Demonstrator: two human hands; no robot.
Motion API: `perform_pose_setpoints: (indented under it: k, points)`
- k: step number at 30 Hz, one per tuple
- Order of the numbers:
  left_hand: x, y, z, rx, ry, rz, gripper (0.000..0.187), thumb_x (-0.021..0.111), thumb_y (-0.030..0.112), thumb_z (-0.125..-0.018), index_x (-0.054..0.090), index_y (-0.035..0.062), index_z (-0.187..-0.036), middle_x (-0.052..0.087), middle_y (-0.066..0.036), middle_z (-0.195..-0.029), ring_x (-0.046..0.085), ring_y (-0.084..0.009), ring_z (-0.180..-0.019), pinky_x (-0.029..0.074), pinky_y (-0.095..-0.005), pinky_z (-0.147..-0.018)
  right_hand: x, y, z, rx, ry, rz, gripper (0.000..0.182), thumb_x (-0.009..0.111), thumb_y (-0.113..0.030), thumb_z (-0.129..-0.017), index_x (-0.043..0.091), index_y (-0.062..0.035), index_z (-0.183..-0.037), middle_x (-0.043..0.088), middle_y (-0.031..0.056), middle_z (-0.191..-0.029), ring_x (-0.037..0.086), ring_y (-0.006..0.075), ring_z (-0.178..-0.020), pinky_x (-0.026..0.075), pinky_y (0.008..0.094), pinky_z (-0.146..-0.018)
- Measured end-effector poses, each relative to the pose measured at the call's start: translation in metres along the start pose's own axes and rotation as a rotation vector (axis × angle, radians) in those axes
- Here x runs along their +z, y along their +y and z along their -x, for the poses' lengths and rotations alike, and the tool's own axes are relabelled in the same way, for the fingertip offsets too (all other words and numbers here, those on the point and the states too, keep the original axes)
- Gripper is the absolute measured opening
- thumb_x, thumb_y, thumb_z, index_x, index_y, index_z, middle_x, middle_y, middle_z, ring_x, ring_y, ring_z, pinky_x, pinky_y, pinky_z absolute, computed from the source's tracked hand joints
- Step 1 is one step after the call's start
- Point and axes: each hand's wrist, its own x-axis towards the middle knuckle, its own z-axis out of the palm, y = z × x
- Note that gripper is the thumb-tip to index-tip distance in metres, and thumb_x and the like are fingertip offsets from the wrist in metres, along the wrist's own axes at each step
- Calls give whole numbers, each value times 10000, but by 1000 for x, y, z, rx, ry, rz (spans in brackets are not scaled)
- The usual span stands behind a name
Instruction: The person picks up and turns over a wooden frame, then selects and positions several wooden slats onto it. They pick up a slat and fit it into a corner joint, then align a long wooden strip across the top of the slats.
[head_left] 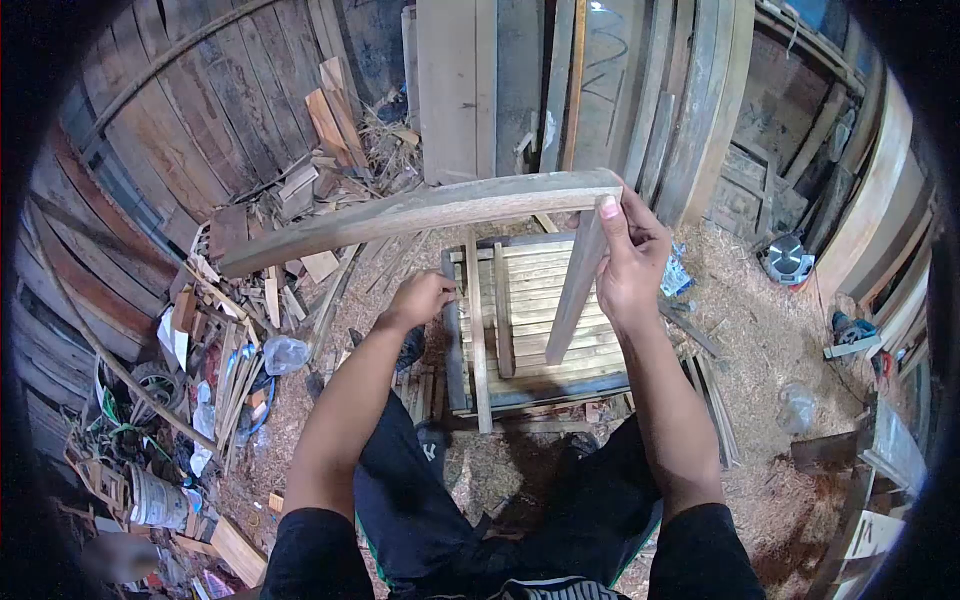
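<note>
My right hand (632,262) is closed around the corner where two wooden strips meet, its thumb pressed on the end of the upper one. The long strip (420,208) reaches far to the left in the air, and the shorter strip (578,290) slants down over a slatted wooden panel (555,325). My left hand (418,300) has its fingers curled together at the panel's left edge; what they hold, if anything, is hidden. On the panel lie two loose wooden strips, a longer one (478,350) and a shorter one (503,310).
Scrap wood (265,290) and litter with a plastic bag (286,355) cover the floor at left. Tall boards (455,90) lean at the back. To the right are a round metal object (787,260) and a blue power tool (853,332). Sawdust covers the ground.
</note>
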Motion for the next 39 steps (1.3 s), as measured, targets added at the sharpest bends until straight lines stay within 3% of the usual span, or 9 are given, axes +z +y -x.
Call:
perform_pose_setpoints:
  k: [4, 6, 10, 12, 19, 26, 35, 37, 39]
  points:
    - [5, -2, -11, 149, 62, -92, 224, 718, 109, -897, 798, 89, -1105, 735, -144, -1141, 675, -363, -1130, 550, -472, -974, 2, -1, 1, -45, -14, -17, 403, 691, -150, -1042, 638, 73, -1373, 743, 110, -1135, 708, 165, -943, 563, 310, -864]
    - [6, -2, -16, 182, -45, -181, 239, 692, 87, -883, 783, 78, -1104, 698, -145, -1255, 635, -347, -1225, 548, -456, -999, 2, 0, 0, -43, -9, -9, 401, 693, -144, -1040, 639, 73, -1372, 742, 111, -1131, 708, 167, -939, 563, 308, -861]
    - [14, 1, -19, 126, -60, -303, 190, 663, 75, -865, 779, 67, -1015, 694, -146, -1243, 643, -358, -1219, 553, -461, -1003, 0, 1, 1, -30, -10, -35, 405, 699, -133, -1034, 635, 75, -1375, 742, 112, -1125, 707, 167, -937, 563, 305, -860]
    - [16, 3, -19, 282, -30, -515, 199, 651, 111, -867, 757, -14, -981, 689, -174, -1202, 659, -357, -1179, 565, -475, -965, 2, -2, 2, -63, -14, 11, 412, 700, -137, -1034, 631, 77, -1380, 742, 111, -1128, 706, 166, -939, 563, 306, -863]
    - [26, 22, -22, 188, -87, -588, 211, 627, 101, -871, 769, 1, -991, 710, -185, -1184, 717, -349, -1112, 593, -484, -928, 2, 1, 1, -43, 1, 45, 426, 694, -154, -1040, 621, 72, -1394, 736, 112, -1142, 699, 164, -959, 557, 312, -889]
    - [24, 27, -23, 152, -129, -532, 213, 619, 52, -876, 763, -27, -1011, 727, -207, -1109, 743, -367, -1046, 629, -474, -865, 1, 1, 2, -42, -23, -3, 426, 696, -148, -1040, 619, 70, -1398, 735, 110, -1147, 697, 166, -969, 558, 313, -894]
    - [27, 19, -19, 206, -37, -448, 243, 611, 66, -898, 731, -41, -1081, 712, -207, -1157, 706, -386, -1120, 608, -474, -925, 7, -4, 3, -46, -49, -15, 437, 694, -164, -1044, 614, 82, -1396, 732, 108, -1120, 692, 167, -950, 560, 318, -877]
    - [16, 33, -14, 84, -9, -313, 255, 598, 59, -904, 723, -23, -1111, 707, -197, -1172, 693, -382, -1141, 598, -481, -943, 6, -1, 3, -47, -36, 40, 446, 674, -189, -1053, 605, 84, -1399, 736, 128, -1156, 706, 182, -927, 580, 313, -841]
    - [17, 28, -17, 118, -33, -351, 254, 592, 53, -903, 726, -11, -1109, 711, -197, -1175, 697, -385, -1128, 594, -485, -948, 4, 1, 3, -50, -31, 53, 449, 675, -195, -1054, 605, 85, -1398, 736, 127, -1152, 704, 180, -925, 579, 312, -839]
